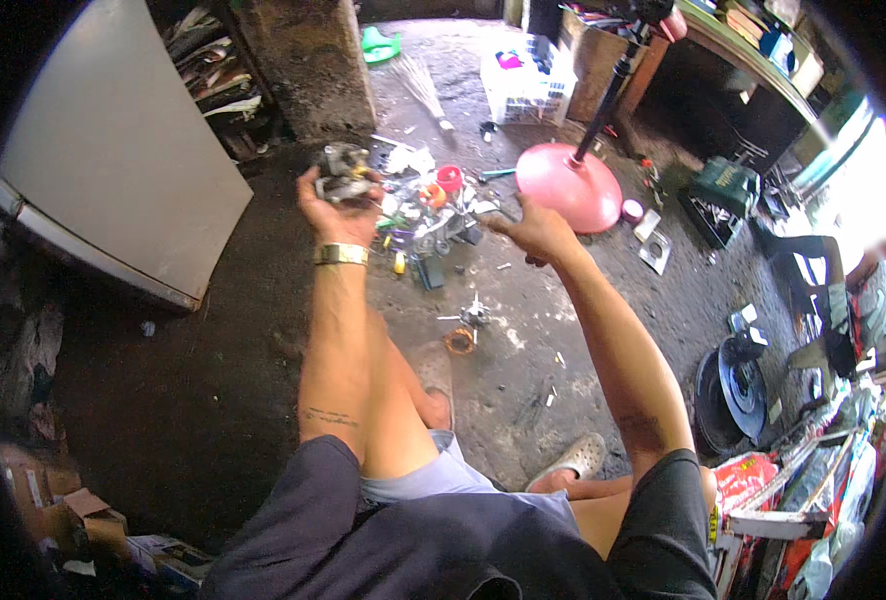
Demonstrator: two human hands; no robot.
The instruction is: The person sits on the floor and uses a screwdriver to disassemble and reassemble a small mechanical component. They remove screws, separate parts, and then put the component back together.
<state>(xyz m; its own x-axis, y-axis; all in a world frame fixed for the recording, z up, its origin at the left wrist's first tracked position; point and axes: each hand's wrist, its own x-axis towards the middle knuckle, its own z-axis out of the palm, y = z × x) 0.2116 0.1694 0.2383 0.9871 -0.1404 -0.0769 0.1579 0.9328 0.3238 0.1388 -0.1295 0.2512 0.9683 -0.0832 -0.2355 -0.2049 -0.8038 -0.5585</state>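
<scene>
My left hand (341, 215), with a watch on its wrist, is raised palm up at the left of a pile of loose parts. Its fingers hold a metal motor assembly (343, 165), grey with a yellowish spot. Over the right side of the pile hovers my right hand (541, 236), thumb and forefinger apart, the other fingers curled underneath. I see nothing held in it. The parts pile (433, 205) on the floor mixes metal bits, a red ring (449, 178) and a dark block (430, 273). Closer to me lie a small metal part (476, 312) and a copper coil (459, 342).
A pink round stand base (563, 190) with a black pole stands beyond my right hand. Farther off are a white basket (528, 85) and a broom (421, 88). A grey refrigerator (123, 150) stands left; a green toolbox (723, 195) and black basin (728, 400) are right.
</scene>
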